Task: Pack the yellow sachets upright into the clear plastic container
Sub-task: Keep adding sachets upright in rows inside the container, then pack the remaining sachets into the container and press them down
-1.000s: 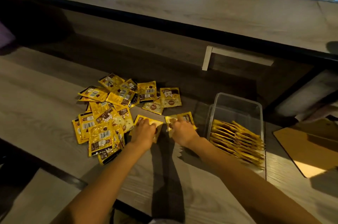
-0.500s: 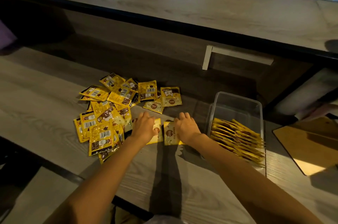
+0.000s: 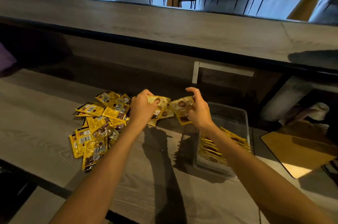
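On the left of the table (image 3: 45, 123) lies a loose pile of yellow sachets (image 3: 98, 126). They lie flat and overlap, and several show barcodes.

The left forearm rises on a slant from the bottom edge toward the pile's right side. The left hand (image 3: 141, 108) is raised over the table with its back toward the camera. Its fingers are clenched round a small bunch of sachets (image 3: 161, 103), which fans out to the right of the knuckles.

Close beside it, the right hand (image 3: 198, 114) is held at about the same height, wrist bent and palm turned leftward. Its lower fingers and thumb pinch a second sachet (image 3: 180, 109). The index finger arches above it and touches nothing. Motion blur hides how many sachets this hand holds. The two held lots meet and overlap in the gap between the hands, and both arms cast dark shadows on the table below.

The clear plastic container (image 3: 237, 114) stands on the table just right of the right hand. The right forearm passes over its near left corner. Inside it, packed sachets (image 3: 212, 148) stand on edge in a close row, leaning a little, in the part nearest the person.

Further right, a light wooden board (image 3: 296, 150) lies flat, with sunlight on its near corner.
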The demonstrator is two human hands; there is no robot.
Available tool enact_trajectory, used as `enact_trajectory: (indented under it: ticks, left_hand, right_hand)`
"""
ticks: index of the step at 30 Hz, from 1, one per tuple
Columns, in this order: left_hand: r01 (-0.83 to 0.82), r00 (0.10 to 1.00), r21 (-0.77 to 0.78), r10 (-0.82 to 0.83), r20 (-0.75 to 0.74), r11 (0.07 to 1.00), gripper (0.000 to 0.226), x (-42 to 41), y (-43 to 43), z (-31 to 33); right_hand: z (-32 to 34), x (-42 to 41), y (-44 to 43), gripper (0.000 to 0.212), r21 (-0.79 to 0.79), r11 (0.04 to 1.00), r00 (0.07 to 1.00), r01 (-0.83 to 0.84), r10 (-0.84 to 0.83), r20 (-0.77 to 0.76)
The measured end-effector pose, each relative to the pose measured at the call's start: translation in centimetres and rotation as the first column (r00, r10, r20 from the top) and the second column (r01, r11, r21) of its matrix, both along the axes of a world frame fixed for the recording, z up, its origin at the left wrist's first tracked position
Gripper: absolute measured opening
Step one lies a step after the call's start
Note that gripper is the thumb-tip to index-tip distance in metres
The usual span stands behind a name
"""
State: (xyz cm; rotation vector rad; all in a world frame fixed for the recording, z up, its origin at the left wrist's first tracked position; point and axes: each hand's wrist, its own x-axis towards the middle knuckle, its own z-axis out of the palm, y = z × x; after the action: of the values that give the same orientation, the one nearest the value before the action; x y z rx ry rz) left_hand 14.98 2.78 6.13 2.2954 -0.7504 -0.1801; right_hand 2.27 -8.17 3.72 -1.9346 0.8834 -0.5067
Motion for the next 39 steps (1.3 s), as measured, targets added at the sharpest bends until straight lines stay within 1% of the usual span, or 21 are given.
enact_trajectory:
  ticks: [1, 2, 4, 7, 9, 11, 13, 15, 18, 21, 22, 23, 26, 27, 29, 31, 32, 33, 36, 38, 39]
  left_hand:
    - [0.015, 1.000, -0.034, -0.015, -0.002, 0.999, 0.012, -0.3, -0.6, 0.7]
    - [0.042, 0.999, -0.069, -0.043, -0.009, 0.997, 0.007, -0.7, -1.2, 1.2]
    - [0.121, 0.992, -0.122, -0.124, -0.016, 0.985, 0.010, -1.7, -2.6, 2.1]
    - [0.237, 0.968, -0.192, -0.247, -0.029, 0.952, 0.011, -3.3, -4.8, 2.4]
    - [0.299, 0.944, -0.249, -0.323, -0.062, 0.921, 0.007, -4.7, -6.2, 2.2]
    - [0.347, 0.916, -0.300, -0.390, -0.095, 0.889, 0.005, -6.2, -7.6, 1.8]
    - [0.392, 0.890, -0.320, -0.444, -0.107, 0.862, 0.008, -7.8, -8.8, 1.2]
    - [0.441, 0.865, -0.305, -0.490, -0.107, 0.844, 0.011, -9.2, -9.7, 0.4]
    - [0.482, 0.839, -0.250, -0.525, -0.145, 0.840, 0.013, -10.2, -10.6, -1.3]
    - [0.491, 0.828, -0.167, -0.517, -0.217, 0.855, 0.015, -10.2, -10.6, -3.1]
    - [0.498, 0.827, -0.133, -0.516, -0.225, 0.857, 0.016, -10.2, -10.6, -3.6]
    - [0.508, 0.824, -0.101, -0.517, -0.231, 0.855, 0.016, -10.1, -10.5, -4.0]
    - [0.572, 0.795, 0.001, -0.555, -0.245, 0.820, 0.012, -10.1, -10.1, -4.7]
    - [0.609, 0.776, 0.051, -0.581, -0.245, 0.791, 0.011, -10.0, -10.0, -4.9]
    - [0.687, 0.726, 0.198, -0.649, -0.226, 0.699, 0.022, -9.8, -10.0, -5.2]
    - [0.733, 0.667, 0.347, -0.717, -0.201, 0.584, 0.031, -9.8, -10.1, -5.0]
    - [0.749, 0.637, 0.385, -0.745, -0.198, 0.539, 0.032, -9.8, -10.2, -4.8]
    - [0.768, 0.608, 0.399, -0.766, -0.208, 0.501, 0.031, -9.8, -10.2, -4.5]
    - [0.823, 0.531, 0.390, -0.805, -0.266, 0.414, 0.030, -9.5, -10.2, -3.6]
    - [0.841, 0.508, 0.377, -0.804, -0.309, 0.387, 0.031, -9.1, -10.2, -3.4]
    - [0.842, 0.509, 0.374, -0.803, -0.310, 0.389, 0.032, -8.9, -10.3, -3.4]
  right_hand:
    - [0.3, -0.5, -0.6, 0.064, -0.017, 0.999, 0.998, 0.030, -0.029, 0.062]
    - [0.6, -1.1, -1.2, 0.058, -0.027, 0.998, 0.992, 0.061, -0.057, 0.116]
    - [1.4, -2.6, -2.4, 0.046, -0.023, 0.989, 0.974, 0.148, -0.141, 0.179]
    - [2.1, -5.3, -4.2, 0.034, -0.053, 0.949, 0.930, 0.311, -0.293, 0.221]
    - [2.1, -7.3, -5.2, 0.024, -0.088, 0.907, 0.898, 0.412, -0.388, 0.209]
    - [1.8, -9.3, -6.0, 0.018, -0.104, 0.871, 0.872, 0.479, -0.459, 0.170]
    - [1.2, -11.0, -6.6, 0.015, -0.092, 0.852, 0.855, 0.515, -0.502, 0.129]
    - [0.3, -12.4, -7.1, 0.013, -0.065, 0.853, 0.854, 0.518, -0.512, 0.098]
    - [-0.9, -13.8, -7.2, 0.018, 0.000, 0.885, 0.882, 0.466, -0.465, 0.083]
    - [-1.8, -14.4, -6.9, 0.038, 0.094, 0.928, 0.924, 0.360, -0.369, 0.097]
    - [-2.1, -14.5, -6.9, 0.042, 0.103, 0.946, 0.947, 0.306, -0.314, 0.071]
    - [-2.5, -14.6, -6.9, 0.041, 0.102, 0.960, 0.964, 0.262, -0.265, 0.023]
    - [-3.1, -14.7, -7.1, 0.036, 0.086, 0.972, 0.970, 0.218, -0.206, -0.131]
    - [-3.1, -14.7, -7.2, 0.035, 0.060, 0.980, 0.968, 0.191, -0.177, -0.178]
    - [-3.1, -14.7, -7.4, 0.032, -0.031, 0.998, 0.952, 0.061, -0.068, -0.298]
    - [-3.0, -14.8, -7.4, 0.031, -0.083, 0.993, 0.898, -0.089, 0.044, -0.439]
    - [-3.0, -14.8, -7.4, 0.031, -0.092, 0.985, 0.869, -0.148, 0.085, -0.488]
    - [-3.0, -14.9, -7.4, 0.031, -0.099, 0.975, 0.846, -0.197, 0.118, -0.519]
    - [-2.5, -15.0, -7.5, 0.033, -0.081, 0.958, 0.827, -0.275, 0.193, -0.528]
    - [-2.0, -15.0, -7.7, 0.034, -0.075, 0.945, 0.806, -0.318, 0.228, -0.547]
    - [-1.9, -15.1, -7.8, 0.034, -0.075, 0.940, 0.795, -0.334, 0.238, -0.557]
